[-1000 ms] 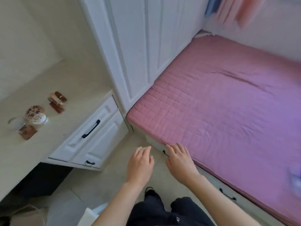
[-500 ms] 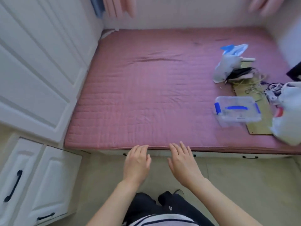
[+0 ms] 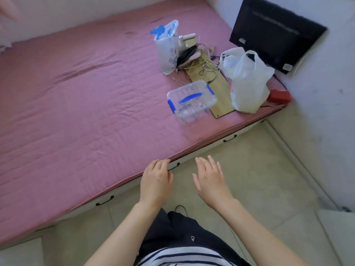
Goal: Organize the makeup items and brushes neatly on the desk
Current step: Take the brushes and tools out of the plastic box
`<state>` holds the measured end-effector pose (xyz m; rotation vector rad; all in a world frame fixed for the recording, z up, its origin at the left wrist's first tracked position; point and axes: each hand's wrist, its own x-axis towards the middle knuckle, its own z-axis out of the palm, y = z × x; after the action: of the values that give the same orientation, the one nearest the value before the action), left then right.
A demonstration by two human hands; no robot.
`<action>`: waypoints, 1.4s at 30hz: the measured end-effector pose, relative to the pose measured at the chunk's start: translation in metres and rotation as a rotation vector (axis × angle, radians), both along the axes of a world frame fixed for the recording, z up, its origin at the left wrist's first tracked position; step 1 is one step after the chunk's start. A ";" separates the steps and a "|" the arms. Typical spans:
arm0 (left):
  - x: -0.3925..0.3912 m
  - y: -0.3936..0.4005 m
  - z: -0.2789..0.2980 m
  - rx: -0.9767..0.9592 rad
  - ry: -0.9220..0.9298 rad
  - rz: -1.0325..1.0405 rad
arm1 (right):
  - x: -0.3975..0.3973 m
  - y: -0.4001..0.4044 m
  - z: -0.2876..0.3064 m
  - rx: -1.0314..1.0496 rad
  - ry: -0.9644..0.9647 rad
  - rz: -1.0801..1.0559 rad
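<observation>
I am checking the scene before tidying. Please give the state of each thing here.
Clear plastic box with blue handle: lid shut, on the pink bed.
White plastic bag: upright, mouth open.
Left hand: open, holds nothing.
Right hand: open, holds nothing.

On the pink bed [image 3: 76, 96]: one clear plastic box with blue latches [image 3: 191, 100], two white plastic bags, one [image 3: 168, 47] toward the far edge and one [image 3: 247, 81] at the right edge, one flat board [image 3: 221, 100], one red block [image 3: 279, 96] at the right corner. Three drawer handles show below the near edge. One dark monitor [image 3: 274, 33] leans behind.
</observation>
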<state>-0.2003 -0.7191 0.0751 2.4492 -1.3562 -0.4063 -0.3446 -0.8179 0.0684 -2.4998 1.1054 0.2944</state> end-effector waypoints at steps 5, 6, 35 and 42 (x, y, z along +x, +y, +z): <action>-0.025 -0.045 -0.003 0.059 0.017 -0.136 | -0.043 -0.032 -0.001 0.044 -0.004 -0.203; -0.027 -0.054 -0.004 0.069 0.012 -0.166 | -0.048 -0.038 -0.002 0.048 0.001 -0.228; 0.039 -0.369 -0.020 0.106 0.067 0.103 | 0.023 -0.393 -0.008 0.057 -0.001 0.060; 0.052 -0.398 -0.059 0.137 0.449 0.600 | 0.054 -0.474 -0.032 0.116 -0.022 0.216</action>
<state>-0.1480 -1.1167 0.0158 2.5057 -0.3996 -0.8380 -0.2908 -1.2917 0.0364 -2.5135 0.7871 0.3783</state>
